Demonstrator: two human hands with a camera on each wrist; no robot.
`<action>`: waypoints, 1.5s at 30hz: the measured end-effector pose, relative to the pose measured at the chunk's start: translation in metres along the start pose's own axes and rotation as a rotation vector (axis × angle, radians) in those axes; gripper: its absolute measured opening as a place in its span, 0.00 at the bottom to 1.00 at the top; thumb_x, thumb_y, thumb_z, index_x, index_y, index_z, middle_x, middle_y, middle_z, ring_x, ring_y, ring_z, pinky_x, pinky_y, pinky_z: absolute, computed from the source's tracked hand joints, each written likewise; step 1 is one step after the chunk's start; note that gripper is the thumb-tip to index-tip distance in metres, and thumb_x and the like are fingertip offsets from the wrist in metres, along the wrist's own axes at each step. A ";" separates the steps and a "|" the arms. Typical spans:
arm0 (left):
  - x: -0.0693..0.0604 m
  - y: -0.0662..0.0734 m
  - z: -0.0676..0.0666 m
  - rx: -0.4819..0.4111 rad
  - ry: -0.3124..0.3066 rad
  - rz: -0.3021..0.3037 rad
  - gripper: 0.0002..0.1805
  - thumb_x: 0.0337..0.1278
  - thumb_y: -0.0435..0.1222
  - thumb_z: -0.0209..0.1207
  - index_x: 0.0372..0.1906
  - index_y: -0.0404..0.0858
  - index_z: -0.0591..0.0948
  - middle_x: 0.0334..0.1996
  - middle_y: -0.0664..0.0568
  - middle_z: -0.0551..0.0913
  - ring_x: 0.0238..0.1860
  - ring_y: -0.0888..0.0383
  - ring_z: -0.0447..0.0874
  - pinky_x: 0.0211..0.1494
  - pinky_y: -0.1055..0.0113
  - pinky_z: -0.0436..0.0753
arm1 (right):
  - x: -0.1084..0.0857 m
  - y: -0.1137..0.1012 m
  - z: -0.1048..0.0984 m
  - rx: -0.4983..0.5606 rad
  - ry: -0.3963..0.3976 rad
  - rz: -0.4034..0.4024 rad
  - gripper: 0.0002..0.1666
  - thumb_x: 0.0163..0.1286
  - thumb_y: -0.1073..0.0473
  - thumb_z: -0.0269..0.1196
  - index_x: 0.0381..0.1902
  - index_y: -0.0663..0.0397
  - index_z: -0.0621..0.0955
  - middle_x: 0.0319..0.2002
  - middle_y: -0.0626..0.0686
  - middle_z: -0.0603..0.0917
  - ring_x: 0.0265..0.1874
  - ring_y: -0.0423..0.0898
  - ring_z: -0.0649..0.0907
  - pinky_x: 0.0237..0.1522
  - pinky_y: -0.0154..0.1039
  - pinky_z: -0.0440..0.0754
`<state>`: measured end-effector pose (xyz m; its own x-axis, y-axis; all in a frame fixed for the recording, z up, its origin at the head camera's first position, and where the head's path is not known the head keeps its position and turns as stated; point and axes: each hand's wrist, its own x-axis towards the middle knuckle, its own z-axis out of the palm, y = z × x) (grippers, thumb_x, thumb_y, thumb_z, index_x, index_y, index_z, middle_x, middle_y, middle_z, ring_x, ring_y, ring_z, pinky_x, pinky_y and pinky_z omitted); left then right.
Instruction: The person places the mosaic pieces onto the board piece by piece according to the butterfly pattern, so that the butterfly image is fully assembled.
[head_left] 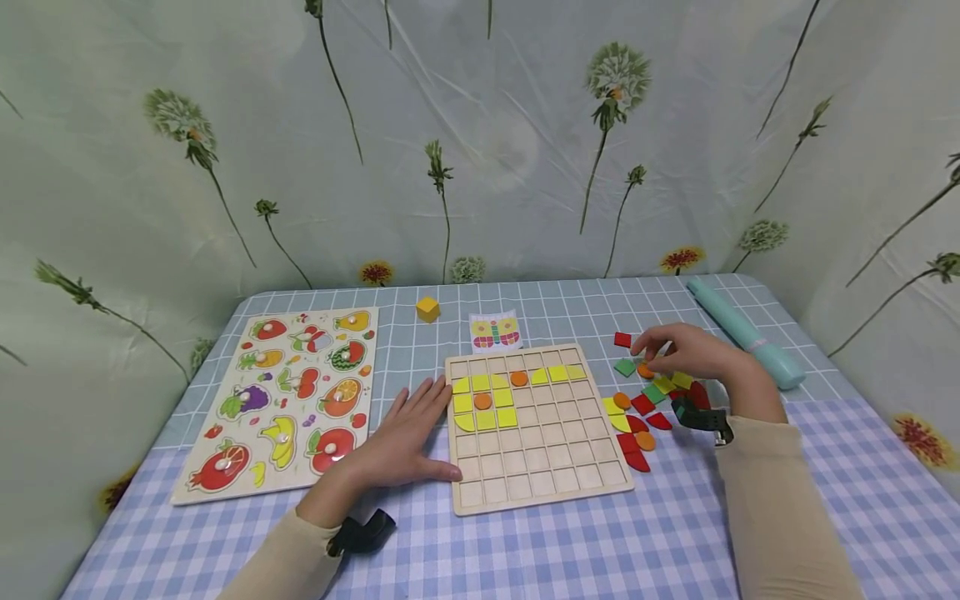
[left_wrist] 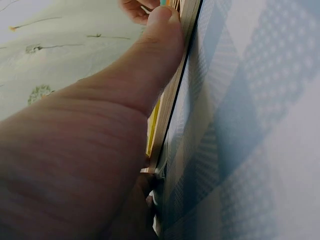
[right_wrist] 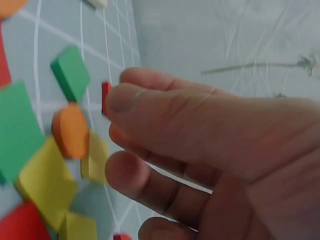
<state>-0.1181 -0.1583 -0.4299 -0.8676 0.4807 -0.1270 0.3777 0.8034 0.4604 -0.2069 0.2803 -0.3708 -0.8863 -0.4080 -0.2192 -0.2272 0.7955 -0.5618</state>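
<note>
**Yellow Pieces Line a Grid Board on a Cloth-Covered Counter**

The counter (head_left: 540,550) wears blue-and-white gingham in front and grey-blue cloth with white gridlines behind. Around it hangs a pale, creased fabric backdrop (head_left: 510,150) printed with dandelions and red-and-yellow flowers.

The pale wooden grid board (head_left: 543,487) lies mid-counter, its upper cells partly filled with flat yellow pieces (head_left: 486,421) and two orange discs (head_left: 482,401). Clockwise positions here are taken from its centre in the head view. At 11 o'clock sits a white card (head_left: 495,332) bearing a printed butterfly; between 10 and 11, a yellow cube (head_left: 427,309); at 9, a wooden fruit puzzle board (head_left: 288,400) with pictured fruit; at 2, a rolled teal item (head_left: 750,333).

The left hand (head_left: 408,433) is spread at 9 o'clock, thumb on the grid board's rim, gripping nothing. The right hand (head_left: 690,352), at 2 o'clock, has loosely bent fingers and holds nothing visible, over scattered red, green, yellow and orange pieces (head_left: 643,405).
</note>
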 end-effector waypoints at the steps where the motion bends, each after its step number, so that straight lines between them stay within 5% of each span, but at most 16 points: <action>1: 0.000 0.000 0.000 -0.005 0.001 0.003 0.68 0.40 0.66 0.70 0.81 0.40 0.48 0.82 0.48 0.44 0.83 0.46 0.35 0.82 0.40 0.36 | -0.001 0.003 -0.001 -0.004 -0.006 -0.002 0.12 0.68 0.63 0.65 0.49 0.57 0.83 0.40 0.54 0.83 0.39 0.49 0.78 0.37 0.38 0.79; 12: -0.001 -0.002 0.000 0.002 0.000 0.014 0.67 0.40 0.66 0.69 0.81 0.40 0.49 0.82 0.47 0.45 0.83 0.45 0.36 0.82 0.40 0.38 | -0.008 0.025 -0.002 0.037 -0.100 0.088 0.13 0.64 0.61 0.67 0.47 0.48 0.86 0.42 0.52 0.81 0.45 0.50 0.74 0.39 0.38 0.79; 25: -0.001 -0.003 0.001 0.016 0.014 0.031 0.67 0.42 0.67 0.69 0.81 0.40 0.49 0.82 0.47 0.44 0.83 0.45 0.36 0.82 0.41 0.39 | -0.009 0.033 0.000 0.066 -0.170 0.053 0.13 0.61 0.65 0.68 0.44 0.49 0.86 0.41 0.52 0.80 0.45 0.50 0.74 0.39 0.37 0.79; 45: -0.001 -0.003 0.001 0.021 0.020 0.034 0.67 0.42 0.67 0.68 0.81 0.39 0.49 0.82 0.47 0.44 0.83 0.45 0.36 0.82 0.41 0.38 | -0.004 0.029 0.001 0.026 -0.112 0.081 0.13 0.59 0.62 0.71 0.42 0.52 0.82 0.38 0.52 0.80 0.41 0.49 0.75 0.39 0.38 0.79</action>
<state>-0.1176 -0.1610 -0.4317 -0.8604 0.5008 -0.0943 0.4135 0.7942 0.4452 -0.2096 0.3043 -0.3871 -0.8502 -0.3919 -0.3516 -0.1452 0.8164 -0.5589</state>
